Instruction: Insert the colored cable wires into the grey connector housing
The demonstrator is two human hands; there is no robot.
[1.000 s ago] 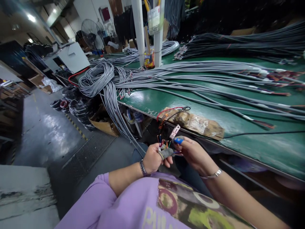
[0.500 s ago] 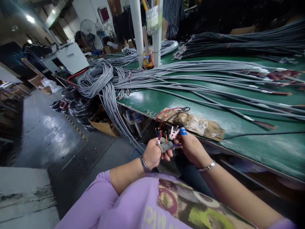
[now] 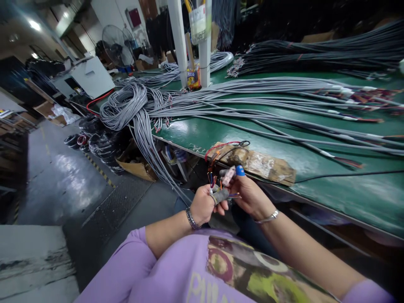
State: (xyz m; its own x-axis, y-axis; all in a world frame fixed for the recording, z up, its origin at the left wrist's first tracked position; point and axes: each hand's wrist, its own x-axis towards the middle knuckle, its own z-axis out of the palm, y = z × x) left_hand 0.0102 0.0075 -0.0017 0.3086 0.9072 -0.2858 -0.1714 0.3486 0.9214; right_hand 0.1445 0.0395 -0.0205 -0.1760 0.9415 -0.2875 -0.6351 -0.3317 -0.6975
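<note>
Nearside of the cardboard strip (image 3: 284,170): left hand (image 3: 204,205) grip clamped on coloured wires (image 3: 213,182), probably keeping ends splayed; right hand (image 3: 250,194) pinches pink clip (image 3: 228,176).

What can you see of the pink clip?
The clip is pale pink with darker marks, small, narrow and plastic-looking. It slants, upper end to the right, held in the fingers of the right hand beside the blue-covered thumb, close above the left hand and its coloured wires. Blur hides its jaws and any contact with the wires.
</note>
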